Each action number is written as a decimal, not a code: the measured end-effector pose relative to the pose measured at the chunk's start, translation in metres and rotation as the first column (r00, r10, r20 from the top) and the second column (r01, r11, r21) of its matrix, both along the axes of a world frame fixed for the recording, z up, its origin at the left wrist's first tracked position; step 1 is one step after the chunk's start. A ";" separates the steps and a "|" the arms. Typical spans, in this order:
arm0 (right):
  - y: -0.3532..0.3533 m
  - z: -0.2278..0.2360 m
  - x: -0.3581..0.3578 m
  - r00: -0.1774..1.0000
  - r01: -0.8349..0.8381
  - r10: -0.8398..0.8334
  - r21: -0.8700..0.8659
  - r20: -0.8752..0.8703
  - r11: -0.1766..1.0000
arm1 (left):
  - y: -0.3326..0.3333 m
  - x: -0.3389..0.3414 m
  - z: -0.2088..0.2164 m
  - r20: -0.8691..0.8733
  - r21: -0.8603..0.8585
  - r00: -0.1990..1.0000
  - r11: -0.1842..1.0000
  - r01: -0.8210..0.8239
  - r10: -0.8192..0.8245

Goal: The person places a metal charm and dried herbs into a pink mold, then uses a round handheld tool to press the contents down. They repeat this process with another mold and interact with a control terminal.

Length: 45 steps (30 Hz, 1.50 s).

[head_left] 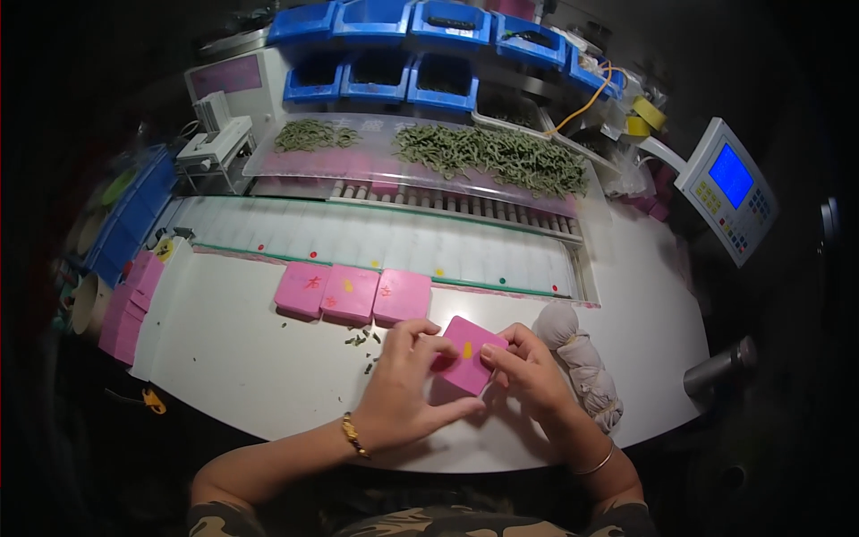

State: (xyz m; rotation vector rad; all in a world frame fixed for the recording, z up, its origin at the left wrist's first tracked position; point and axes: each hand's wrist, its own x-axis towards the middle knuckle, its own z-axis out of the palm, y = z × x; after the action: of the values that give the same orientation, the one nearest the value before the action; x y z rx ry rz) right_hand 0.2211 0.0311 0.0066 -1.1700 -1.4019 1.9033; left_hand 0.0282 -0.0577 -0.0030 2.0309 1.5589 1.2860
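A square pink block [465,333] with a yellow mark on its face is tilted above the white table, gripped at its right side between the thumb and fingers of my right hand [537,380]. My left hand [395,385] is at the block's left side, its thumb stretched out below and its fingers apart. Its fingertips overlap the block's left edge; whether they touch is hard to tell. Just beyond, three more pink blocks [403,297] with coloured marks lie in a row. Small green scraps [360,339] are scattered between that row and my left hand.
A knotted pale cloth bundle [586,371] lies right of my right hand. Behind runs a pale conveyor strip [376,242], then a clear tray [380,143] with curled green pieces. Blue bins [376,76] stand at the back, a keypad screen [729,188] at right, stacked pink blocks [125,318] at left.
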 end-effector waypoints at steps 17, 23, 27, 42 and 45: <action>0.006 0.007 0.009 0.991 -0.120 0.088 0.355 0.103 0.927 | 0.099 -0.169 -0.019 -0.213 -0.020 0.820 0.836 -0.548 0.532; 0.014 0.015 -0.008 0.962 -0.202 0.091 0.445 0.259 0.872 | 0.117 -0.189 -0.022 -0.255 -0.131 0.789 0.788 -0.602 0.560; 0.027 -0.003 -0.040 0.951 -0.275 0.073 0.714 0.300 0.644 | 0.123 -0.190 -0.015 -0.362 -0.142 0.730 0.740 -0.658 0.580; 0.025 -0.006 -0.068 0.917 -0.365 -0.166 0.931 0.364 0.024 | 0.051 -0.075 0.020 -0.138 -0.025 0.990 1.000 -0.014 0.011; 0.008 0.004 -0.040 0.943 -0.327 -0.190 0.860 0.272 -0.391 | 0.040 -0.057 0.027 0.386 -0.405 0.904 0.846 0.347 -0.185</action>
State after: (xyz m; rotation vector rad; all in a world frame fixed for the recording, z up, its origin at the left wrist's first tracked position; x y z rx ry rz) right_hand 0.1808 0.0388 0.0106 -0.2452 -2.3675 -0.2800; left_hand -0.0289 -0.0173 0.0238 1.5613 1.2206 0.9652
